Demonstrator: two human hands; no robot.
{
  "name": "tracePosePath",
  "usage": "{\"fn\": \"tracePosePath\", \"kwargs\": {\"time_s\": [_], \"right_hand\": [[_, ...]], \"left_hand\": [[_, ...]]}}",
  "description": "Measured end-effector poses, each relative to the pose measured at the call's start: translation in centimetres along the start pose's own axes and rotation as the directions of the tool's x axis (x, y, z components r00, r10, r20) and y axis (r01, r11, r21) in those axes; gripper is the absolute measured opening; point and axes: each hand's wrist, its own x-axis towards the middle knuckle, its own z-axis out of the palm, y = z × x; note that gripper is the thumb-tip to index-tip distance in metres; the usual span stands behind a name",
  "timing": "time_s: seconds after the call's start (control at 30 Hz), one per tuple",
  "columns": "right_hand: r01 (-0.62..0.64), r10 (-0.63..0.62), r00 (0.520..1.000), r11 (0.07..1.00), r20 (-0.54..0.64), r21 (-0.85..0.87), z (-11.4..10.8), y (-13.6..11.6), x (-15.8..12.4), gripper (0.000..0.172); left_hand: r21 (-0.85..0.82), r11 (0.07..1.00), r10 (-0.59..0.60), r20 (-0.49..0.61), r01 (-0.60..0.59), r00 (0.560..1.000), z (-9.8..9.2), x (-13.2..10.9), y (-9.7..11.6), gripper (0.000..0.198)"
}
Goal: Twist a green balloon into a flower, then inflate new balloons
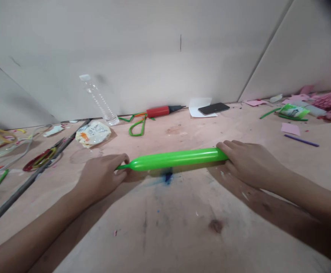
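Note:
A long green balloon (176,158), inflated and shiny, stretches roughly level between my two hands above the table. My left hand (102,172) pinches its thin, uninflated tail at the left end. At the other end, my right hand (243,161) is wrapped round the balloon, and the fingers cover that tip. Beyond the balloon lies a red hand pump (158,111) with a dark nozzle. Thin green and orange uninflated balloons (137,133) lie beside the pump.
A clear plastic bottle (102,102) leans against the wall near a crumpled wrapper (93,133). Red-handled scissors (40,159) lie left by a dark table seam. A black phone (214,109) rests on white paper. Pink scraps, a green packet (294,111) and a purple stick (301,140) are right.

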Motion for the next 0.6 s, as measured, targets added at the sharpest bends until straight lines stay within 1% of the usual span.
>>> {"fn": "tracePosePath", "kwargs": {"time_s": [0.03, 0.07, 0.1, 0.17, 0.2, 0.23, 0.27, 0.3, 0.37, 0.43, 0.47, 0.53, 0.6], "right_hand": [[-0.003, 0.003, 1.0, 1.0, -0.002, 0.013, -0.1, -0.1, 0.0, 0.006], [0.001, -0.001, 1.0, 1.0, -0.003, 0.027, -0.1, -0.3, -0.1, 0.009], [0.014, -0.014, 1.0, 0.999, -0.002, 0.043, -0.2, -0.6, -0.1, 0.015], [0.054, -0.054, 0.999, 0.996, 0.005, 0.075, -0.2, -1.2, -0.3, 0.027], [0.07, -0.071, 0.997, 0.993, 0.014, 0.09, -0.2, -1.6, -0.3, 0.031], [0.083, -0.086, 0.996, 0.991, 0.026, 0.106, -0.2, -2.0, -0.5, 0.032], [0.093, -0.099, 0.994, 0.988, 0.039, 0.121, -0.2, -2.5, -0.6, 0.029], [0.105, -0.113, 0.992, 0.985, 0.053, 0.137, -0.3, -2.9, -0.7, 0.026], [0.176, -0.194, 0.978, 0.965, 0.081, 0.196, -0.5, -3.9, -1.1, 0.019], [0.268, -0.295, 0.953, 0.928, 0.074, 0.258, -1.0, -4.7, -1.5, 0.016], [0.293, -0.321, 0.945, 0.916, 0.059, 0.275, -1.2, -5.0, -1.7, 0.016], [0.292, -0.305, 0.952, 0.916, 0.008, 0.275, -1.5, -5.4, -2.0, 0.022], [0.256, -0.252, 0.967, 0.933, -0.047, 0.254, -1.6, -5.7, -2.2, 0.026]], "left_hand": [[0.004, 0.999, -0.033, 0.015, 0.033, 0.999, -0.2, 0.1, -0.1, 0.018], [-0.001, 0.999, -0.043, 0.022, 0.043, 0.999, -0.5, 0.2, -0.2, 0.019], [-0.014, 1.0, -0.026, 0.01, 0.026, 1.0, -0.8, 0.3, 0.0, 0.023], [-0.04, 0.997, 0.069, -0.088, -0.073, 0.994, -1.6, 0.4, 0.9, 0.042], [-0.03, 0.991, 0.123, -0.165, -0.13, 0.979, -2.0, 0.4, 1.7, 0.05], [0.008, 0.981, 0.189, -0.233, -0.193, 0.954, -2.3, 0.4, 2.7, 0.051], [0.056, 0.97, 0.244, -0.272, -0.238, 0.931, -2.6, 0.4, 3.7, 0.047], [0.091, 0.957, 0.289, -0.283, -0.275, 0.915, -2.8, 0.3, 4.8, 0.042], [0.106, 0.935, 0.353, -0.223, -0.337, 0.909, -2.9, 0.1, 6.7, 0.038], [0.081, 0.931, 0.365, -0.136, -0.357, 0.921, -2.4, -0.1, 7.7, 0.038], [0.063, 0.935, 0.355, -0.09, -0.35, 0.931, -2.1, -0.2, 8.0, 0.036], [0.041, 0.942, 0.333, -0.017, -0.332, 0.943, -1.5, -0.5, 7.9, 0.029], [0.038, 0.933, 0.358, 0.01, -0.358, 0.934, -1.0, -0.7, 7.6, 0.027]]}}
